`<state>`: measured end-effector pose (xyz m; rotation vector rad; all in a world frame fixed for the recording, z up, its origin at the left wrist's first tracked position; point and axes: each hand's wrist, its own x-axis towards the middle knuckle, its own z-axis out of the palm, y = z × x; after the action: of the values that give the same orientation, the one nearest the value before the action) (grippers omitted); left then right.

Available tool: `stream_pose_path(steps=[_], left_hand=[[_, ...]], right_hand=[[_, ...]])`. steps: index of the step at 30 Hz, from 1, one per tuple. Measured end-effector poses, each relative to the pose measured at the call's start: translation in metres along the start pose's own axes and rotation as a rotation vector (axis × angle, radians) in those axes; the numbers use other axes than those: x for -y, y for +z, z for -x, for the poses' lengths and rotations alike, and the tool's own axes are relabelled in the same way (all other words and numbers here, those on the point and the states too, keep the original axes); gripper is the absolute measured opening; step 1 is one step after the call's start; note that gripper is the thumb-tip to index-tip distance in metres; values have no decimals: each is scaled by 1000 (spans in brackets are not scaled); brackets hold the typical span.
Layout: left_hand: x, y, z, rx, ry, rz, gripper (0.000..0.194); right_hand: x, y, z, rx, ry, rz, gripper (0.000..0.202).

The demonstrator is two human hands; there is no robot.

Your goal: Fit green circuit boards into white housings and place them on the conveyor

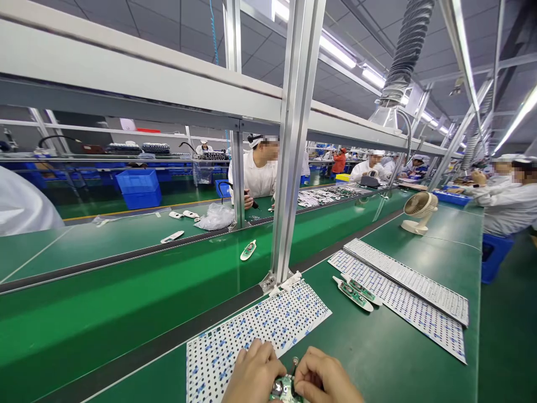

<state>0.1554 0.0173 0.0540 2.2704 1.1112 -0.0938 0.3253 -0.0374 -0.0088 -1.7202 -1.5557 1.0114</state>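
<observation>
Left hand point(253, 374) and right hand point(325, 378) meet at bottom edge, fingers of both closed on small green board point(285, 388) held between them, low over table point(377, 347). Dotted sheet point(255, 330) just under left hand. Two more boards point(356, 292) lie further right, beside long stacked sheets point(409, 291). Beyond: fan point(418, 211), conveyor point(126, 291) carrying one unit point(248, 250), person point(258, 170) opposite.

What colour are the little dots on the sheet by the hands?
Blue, in rows on the white sheet just ahead of the left hand; the head view shows it.
</observation>
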Motion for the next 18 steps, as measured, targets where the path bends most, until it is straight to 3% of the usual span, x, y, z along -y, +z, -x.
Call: stream_pose_path(steps=[5,9,18], left_hand=[[4,6,-3,-46,8,-10,32],[8,10,-5,-49,30,0,33],[-1,2,4,-71,-3,-9,33]], right_hand=[[4,-1,-1,-36,4,-3,24],[4,-2,0,16,-2,1,23],[-16,6,-3,-26,-54,-13,25]])
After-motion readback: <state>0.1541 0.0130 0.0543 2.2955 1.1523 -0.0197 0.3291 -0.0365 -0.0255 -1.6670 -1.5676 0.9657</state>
